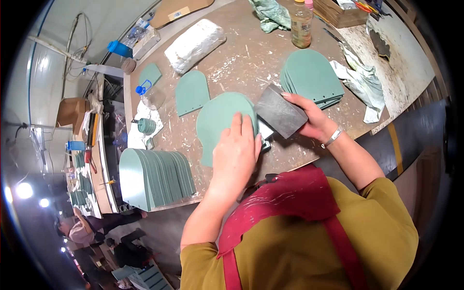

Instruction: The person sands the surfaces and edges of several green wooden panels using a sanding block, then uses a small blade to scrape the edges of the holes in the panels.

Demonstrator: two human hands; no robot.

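Observation:
My right hand [316,120] grips a dark grey rectangular block [281,112] by its right end, tilted over the worktable. Just left of it, my left hand [236,150] lies with outstretched fingers on a green round-topped panel [220,118]. The block's left corner is close to the panel's right edge; whether they touch I cannot tell. Partly hidden under the block and my left thumb is something white with dark edges. Another green panel [192,93] lies flat beyond, and a stack of similar panels [311,75] with small holes sits to the right.
A row of upright green panels [157,176] stands at the table's near left edge. Farther back are a white wrapped bundle [195,44], a bottle [301,26] and a green-stained cloth [270,14]. Another crumpled cloth [362,84] lies right. People are at the lower left.

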